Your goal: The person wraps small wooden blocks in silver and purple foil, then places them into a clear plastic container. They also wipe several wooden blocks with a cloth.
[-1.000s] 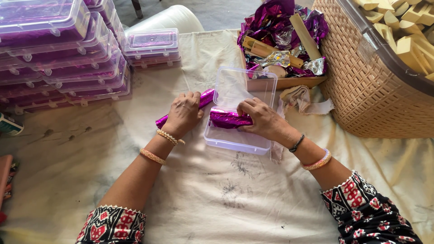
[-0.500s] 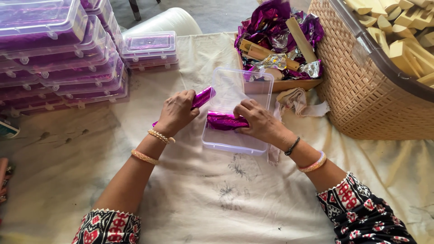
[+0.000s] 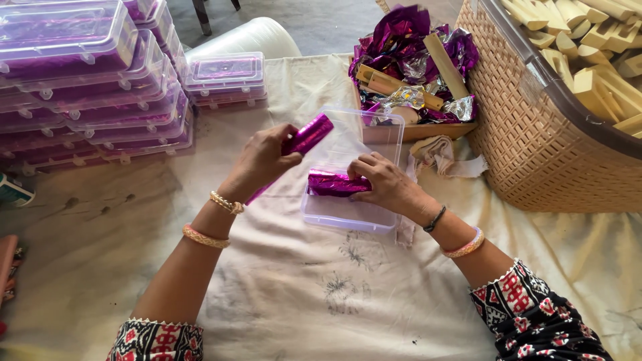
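Hiding wrapped stick's (image 3: 304, 139) lower end, left hand (image 3: 262, 160), box (image 3: 348, 215) half-covered.

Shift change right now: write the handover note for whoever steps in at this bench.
Left hand: holds a purple foil-wrapped stick over the cloth.
Right hand: presses a second purple wrapped piece into the open clear plastic box.
Done: stacked closed boxes, far left.
Left: this box not closed; loose foil and sticks in the tray; unwrapped sticks in the wicker basket.

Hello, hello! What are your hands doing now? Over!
Left hand grips shiny purple foil-wrapped stick. Right hand presses another purple foil-wrapped stick into open clear plastic box. Nothing blocking.
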